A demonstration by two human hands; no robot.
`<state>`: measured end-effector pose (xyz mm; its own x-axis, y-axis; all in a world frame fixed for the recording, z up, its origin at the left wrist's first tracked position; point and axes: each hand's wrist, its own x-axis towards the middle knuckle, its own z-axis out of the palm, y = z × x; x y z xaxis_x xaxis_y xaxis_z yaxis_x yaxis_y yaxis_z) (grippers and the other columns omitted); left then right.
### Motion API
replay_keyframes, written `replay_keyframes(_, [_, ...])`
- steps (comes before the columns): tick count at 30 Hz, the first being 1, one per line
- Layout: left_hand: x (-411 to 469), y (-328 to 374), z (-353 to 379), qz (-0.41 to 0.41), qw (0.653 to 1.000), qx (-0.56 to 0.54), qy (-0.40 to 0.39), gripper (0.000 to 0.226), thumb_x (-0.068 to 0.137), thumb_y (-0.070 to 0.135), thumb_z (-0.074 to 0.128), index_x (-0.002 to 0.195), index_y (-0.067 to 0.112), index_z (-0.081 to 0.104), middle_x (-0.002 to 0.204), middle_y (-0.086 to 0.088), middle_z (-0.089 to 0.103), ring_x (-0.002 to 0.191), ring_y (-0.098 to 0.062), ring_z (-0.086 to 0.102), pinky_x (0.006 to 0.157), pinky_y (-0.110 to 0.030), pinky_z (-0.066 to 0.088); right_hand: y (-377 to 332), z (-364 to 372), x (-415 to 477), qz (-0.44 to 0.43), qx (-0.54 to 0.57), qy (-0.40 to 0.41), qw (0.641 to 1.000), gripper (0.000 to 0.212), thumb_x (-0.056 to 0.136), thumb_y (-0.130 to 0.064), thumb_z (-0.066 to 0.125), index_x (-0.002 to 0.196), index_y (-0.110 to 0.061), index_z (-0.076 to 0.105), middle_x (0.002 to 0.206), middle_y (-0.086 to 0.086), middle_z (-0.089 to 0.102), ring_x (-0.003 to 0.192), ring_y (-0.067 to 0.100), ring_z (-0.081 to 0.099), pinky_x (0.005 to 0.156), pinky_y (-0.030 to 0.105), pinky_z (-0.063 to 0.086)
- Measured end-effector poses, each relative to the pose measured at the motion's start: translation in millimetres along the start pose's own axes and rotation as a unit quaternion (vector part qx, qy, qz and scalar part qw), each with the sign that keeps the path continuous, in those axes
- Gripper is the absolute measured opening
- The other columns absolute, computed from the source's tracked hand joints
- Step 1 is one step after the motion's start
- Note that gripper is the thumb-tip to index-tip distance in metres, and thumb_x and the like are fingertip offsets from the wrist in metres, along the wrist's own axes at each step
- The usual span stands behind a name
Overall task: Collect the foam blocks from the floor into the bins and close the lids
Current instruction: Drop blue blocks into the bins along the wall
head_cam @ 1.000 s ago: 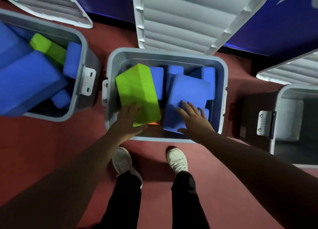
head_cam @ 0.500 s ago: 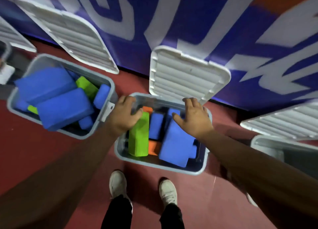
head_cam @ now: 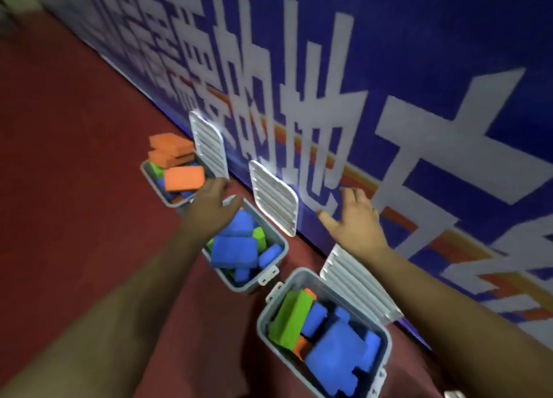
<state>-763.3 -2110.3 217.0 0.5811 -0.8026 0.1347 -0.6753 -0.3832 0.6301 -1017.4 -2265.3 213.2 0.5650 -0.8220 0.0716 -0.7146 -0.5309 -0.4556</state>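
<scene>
A: Your left hand [head_cam: 212, 207] is loose and open, fingers spread, thumb out, gripping nothing. It hangs over the gap between the far grey plastic bin [head_cam: 144, 170] and the middle grey plastic bin [head_cam: 283, 245].

B: Is it touching either rim?

A: Can't tell, it's blurred there. Your right hand [head_cam: 351, 222] is wide open too, palm down and fingers fanned. It holds nothing and sits out in front of the blue wall banner with big white characters [head_cam: 449, 38].

B: And the foam?

A: Every block in view sits in a bin. The far one is heaped, with orange rectangular foam blocks [head_cam: 172, 152] stacked above its rim. The middle one carries blue foam blocks [head_cam: 235, 252], with a green foam piece [head_cam: 259, 238] tucked on the wall side. The near grey plastic bin [head_cam: 262, 320], by your right forearm, has a long green foam block [head_cam: 291, 318] along its left side. A broad notched blue foam block [head_cam: 338, 363] lies on top, with an orange foam piece [head_cam: 300, 349] wedged between them.

B: Lids?

A: All three are off and leaning on the banner. The far white ribbed plastic lid [head_cam: 209, 146], the middle white ribbed plastic lid [head_cam: 273, 197] and the near white ribbed plastic lid [head_cam: 356, 287] each stand behind their own bin. Your right hand shows just right of the middle lid.

B: Floor?

A: Dark red carpet [head_cam: 74, 188], running along the foot of the banner.
</scene>
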Motion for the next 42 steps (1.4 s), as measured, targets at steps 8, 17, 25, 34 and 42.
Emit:
replay_keyframes(8, [-134, -109, -211, -0.186, 0.961, 0.078, 0.187, 0.043, 0.092, 0.042, 0.061, 0.119, 0.009, 0.057, 0.115, -0.012, 0.056, 0.106, -0.030, 0.056, 0.097, -0.037, 0.044, -216, 35, 2, -0.177, 0.025, -0.056, 0.982, 0.071, 0.082, -0.061, 0.054, 0.129, -0.007, 0.051, 0.124, 0.016, 0.052, 0.118, 0.039, 0.052, 0.100, 0.049, 0.041])
replay_keyframes(17, [-348, -244, -353, -0.387, 0.860, 0.093, 0.320, 0.038, 0.091, 0.044, 0.060, 0.116, 0.015, 0.058, 0.113, -0.005, 0.052, 0.106, -0.026, 0.057, 0.098, -0.040, 0.046, -470, 147, -84, -0.372, 0.051, -0.151, 0.914, 0.069, 0.087, -0.052, 0.064, 0.137, -0.008, 0.049, 0.132, 0.016, 0.051, 0.125, 0.036, 0.050, 0.103, 0.045, 0.037])
replay_keyframes(25, [-460, -375, -407, -0.481, 0.791, 0.048, 0.375, 0.036, 0.091, 0.040, 0.063, 0.113, 0.012, 0.060, 0.110, -0.008, 0.053, 0.104, -0.028, 0.059, 0.099, -0.040, 0.046, -643, 254, -174, -0.485, 0.014, -0.220, 0.846, 0.072, 0.088, -0.058, 0.057, 0.143, -0.014, 0.040, 0.136, 0.009, 0.045, 0.128, 0.032, 0.047, 0.108, 0.041, 0.032])
replay_keyframes(34, [-589, -474, -389, -0.603, 0.689, -0.024, 0.402, 0.031, 0.091, 0.036, 0.064, 0.109, 0.011, 0.059, 0.108, -0.010, 0.055, 0.100, -0.030, 0.058, 0.093, -0.037, 0.046, -783, 376, -287, -0.596, -0.052, -0.317, 0.736, 0.064, 0.086, -0.057, 0.060, 0.134, -0.015, 0.050, 0.127, 0.008, 0.051, 0.121, 0.032, 0.052, 0.104, 0.042, 0.040])
replay_keyframes(42, [-678, -551, -280, -0.728, 0.522, -0.104, 0.431, 0.029, 0.091, 0.030, 0.064, 0.107, 0.006, 0.060, 0.106, -0.014, 0.058, 0.098, -0.031, 0.059, 0.089, -0.035, 0.044, -825, 563, -400, -0.680, -0.158, -0.429, 0.574, 0.060, 0.089, -0.056, 0.058, 0.132, -0.015, 0.049, 0.128, 0.011, 0.051, 0.120, 0.034, 0.053, 0.101, 0.044, 0.042])
